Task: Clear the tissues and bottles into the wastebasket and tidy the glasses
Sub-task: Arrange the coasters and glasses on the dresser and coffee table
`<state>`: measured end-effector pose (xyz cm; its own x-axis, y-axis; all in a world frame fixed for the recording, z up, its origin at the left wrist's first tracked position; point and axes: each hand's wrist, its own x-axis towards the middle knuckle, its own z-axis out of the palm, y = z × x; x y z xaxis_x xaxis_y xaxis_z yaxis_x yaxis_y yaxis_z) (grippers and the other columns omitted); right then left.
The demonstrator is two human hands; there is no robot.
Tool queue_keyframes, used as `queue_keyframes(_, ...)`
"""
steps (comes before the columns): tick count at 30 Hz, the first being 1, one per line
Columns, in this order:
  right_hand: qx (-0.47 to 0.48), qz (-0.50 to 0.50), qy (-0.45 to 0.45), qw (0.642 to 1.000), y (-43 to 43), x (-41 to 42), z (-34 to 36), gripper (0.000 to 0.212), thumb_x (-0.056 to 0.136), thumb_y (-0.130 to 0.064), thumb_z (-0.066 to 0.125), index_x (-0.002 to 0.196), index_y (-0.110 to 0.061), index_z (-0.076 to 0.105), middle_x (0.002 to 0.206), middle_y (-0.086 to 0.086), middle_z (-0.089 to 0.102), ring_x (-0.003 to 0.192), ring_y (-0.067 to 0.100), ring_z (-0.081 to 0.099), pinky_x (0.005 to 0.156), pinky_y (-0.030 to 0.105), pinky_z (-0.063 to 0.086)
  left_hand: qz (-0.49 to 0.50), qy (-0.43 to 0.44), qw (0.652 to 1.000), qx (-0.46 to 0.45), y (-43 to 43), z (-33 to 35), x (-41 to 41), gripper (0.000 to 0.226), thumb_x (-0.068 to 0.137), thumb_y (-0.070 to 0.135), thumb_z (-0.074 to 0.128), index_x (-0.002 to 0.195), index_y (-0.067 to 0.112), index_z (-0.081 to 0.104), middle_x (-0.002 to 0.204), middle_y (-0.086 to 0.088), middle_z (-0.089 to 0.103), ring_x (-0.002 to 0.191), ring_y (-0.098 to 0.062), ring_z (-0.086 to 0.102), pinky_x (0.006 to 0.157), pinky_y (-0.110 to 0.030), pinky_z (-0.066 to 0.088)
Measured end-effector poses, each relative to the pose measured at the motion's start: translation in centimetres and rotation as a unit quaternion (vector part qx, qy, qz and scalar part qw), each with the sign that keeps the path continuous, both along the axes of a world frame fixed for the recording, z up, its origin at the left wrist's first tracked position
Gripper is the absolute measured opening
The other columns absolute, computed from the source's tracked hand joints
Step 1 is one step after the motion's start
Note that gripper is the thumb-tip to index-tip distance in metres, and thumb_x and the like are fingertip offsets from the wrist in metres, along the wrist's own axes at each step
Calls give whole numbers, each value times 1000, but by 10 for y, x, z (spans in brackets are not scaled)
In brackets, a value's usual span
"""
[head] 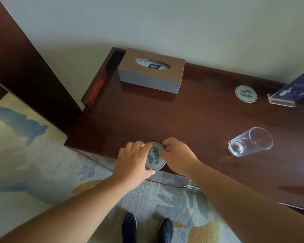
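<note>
Coaster: the round grey printed coaster (155,157) lies flat on the dark wooden desk (191,120), straight in front of the brown wooden tissue box (151,71). It looks thin, stiff and light, so lift it by the rim.
Fingers: your left hand (132,160) and right hand (178,155) curl onto opposite rims, with the coaster between them.
Glass: the clear drinking glass (251,141), front-right of the box, is probably fragile and slick. Grip its wall.

Dark tabletop (191,120), bare across its middle. At six o'clock the left hand (132,160) and right hand (179,155) hold the near coaster (156,158) at the front edge. A tissue box (151,71) stands at twelve against the wall (165,23), a raised side rail (95,85) at eleven, a glass (251,142) at three, the far coaster (245,93) and sign stand (288,92) at two.
</note>
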<state>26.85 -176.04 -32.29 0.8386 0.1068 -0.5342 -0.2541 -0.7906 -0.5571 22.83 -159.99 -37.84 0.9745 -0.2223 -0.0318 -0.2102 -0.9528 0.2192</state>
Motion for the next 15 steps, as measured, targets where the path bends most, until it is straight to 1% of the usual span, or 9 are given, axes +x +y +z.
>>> queue_keyframes(2, 2, -5, 5, 1000, 3, 2, -2, 43, 92, -23, 51, 135, -22, 47, 94, -9, 57, 79, 12, 57, 73, 26, 49, -6, 1, 1000, -3, 0, -1, 1, 85, 54, 59, 78, 124, 23, 49, 111, 2, 58, 96, -22, 55, 73, -35, 47)
queue_keyframes(4, 2, -15, 8, 1000, 4, 3, -4, 42, 92, -22, 51, 134, -22, 48, 87, -12, 58, 75, 9, 58, 69, 26, 50, -11, 4, 1000, -8, 1, -1, 1, 83, 55, 57, 78, 125, 22, 49, 113, 2, 58, 97, -22, 55, 74, -35, 47)
queue_keyframes(7, 16, -52, 20, 998, 4, 4, -6, 42, 92, -19, 52, 134, -19, 50, 83, -11, 58, 71, 8, 57, 71, 27, 50, -21, 10, 1000, -21, 4, -2, 0, 82, 57, 54, 78, 126, 21, 49, 117, 2, 57, 100, -22, 55, 77, -35, 48)
queue_keyframes(9, 23, -71, 27, 997, 6, 4, -4, 43, 92, -17, 51, 135, -18, 50, 88, -8, 60, 70, 7, 56, 65, 25, 49, -24, 18, 999, -31, 6, -2, -1, 82, 60, 53, 77, 129, 21, 48, 120, 3, 55, 104, -21, 53, 80, -35, 47)
queue_keyframes(10, 22, -72, 30, 997, 7, 5, -4, 44, 92, -16, 50, 135, -17, 50, 98, -3, 62, 73, 9, 58, 64, 24, 49, -25, 22, 999, -37, 7, -1, -1, 81, 61, 52, 76, 131, 21, 47, 122, 3, 54, 106, -21, 52, 81, -35, 46)
queue_keyframes(12, 6, -64, 30, 998, 9, 5, -3, 40, 91, -14, 49, 131, -12, 54, 115, 5, 62, 87, 18, 63, 68, 28, 53, -33, 31, 998, -47, 8, 0, -1, 80, 65, 50, 74, 134, 23, 43, 126, 4, 52, 110, -21, 50, 85, -34, 43)
queue_keyframes(13, -4, -62, 28, 998, 10, 5, -2, 36, 90, -11, 48, 125, -9, 58, 117, 9, 62, 91, 23, 65, 72, 32, 54, -39, 34, 997, -52, 9, 1, -2, 79, 67, 49, 73, 135, 25, 41, 128, 5, 50, 112, -20, 48, 87, -33, 42)
queue_keyframes(14, -9, -66, 26, 997, 11, 4, -3, 33, 89, -9, 47, 117, -5, 62, 115, 13, 64, 90, 26, 66, 73, 35, 55, -44, 39, 996, -60, 9, 3, -2, 79, 69, 48, 72, 137, 26, 39, 130, 6, 48, 115, -20, 46, 89, -33, 41)
queue_keyframes(15, -6, -71, 23, 997, 11, 4, -3, 31, 87, -7, 46, 111, -3, 65, 109, 15, 66, 83, 26, 66, 70, 37, 56, -47, 46, 995, -69, 10, 4, -2, 78, 71, 48, 70, 139, 27, 37, 133, 8, 46, 117, -19, 44, 91, -33, 39)
